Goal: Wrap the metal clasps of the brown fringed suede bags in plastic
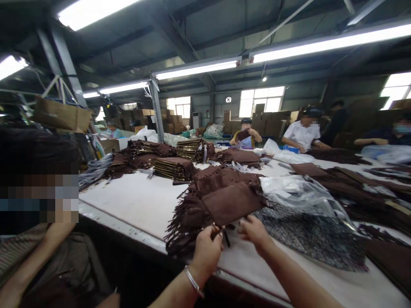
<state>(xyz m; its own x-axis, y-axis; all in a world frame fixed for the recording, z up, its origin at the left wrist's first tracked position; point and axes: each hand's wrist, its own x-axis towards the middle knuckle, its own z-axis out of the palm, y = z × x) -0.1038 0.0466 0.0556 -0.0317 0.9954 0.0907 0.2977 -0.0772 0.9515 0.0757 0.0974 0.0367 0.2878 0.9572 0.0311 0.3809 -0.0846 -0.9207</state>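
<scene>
A flat brown pouch with a fringe lies tilted on top of a pile of similar fringed brown pouches at the table's front edge. My left hand, with a silver bangle at the wrist, pinches the pouch's near corner, where small brass-coloured metal shows. A short dark strip hangs beside those fingers. Just right of the pouch's near edge is my right hand, its fingers bent and blurred. Whether it touches the pouch I cannot tell.
Bundled brown pouches with brass-coloured edges are stacked farther back on the white table. Clear plastic bags and speckled grey material lie at the right. A person sits close on the left; several others work across the table.
</scene>
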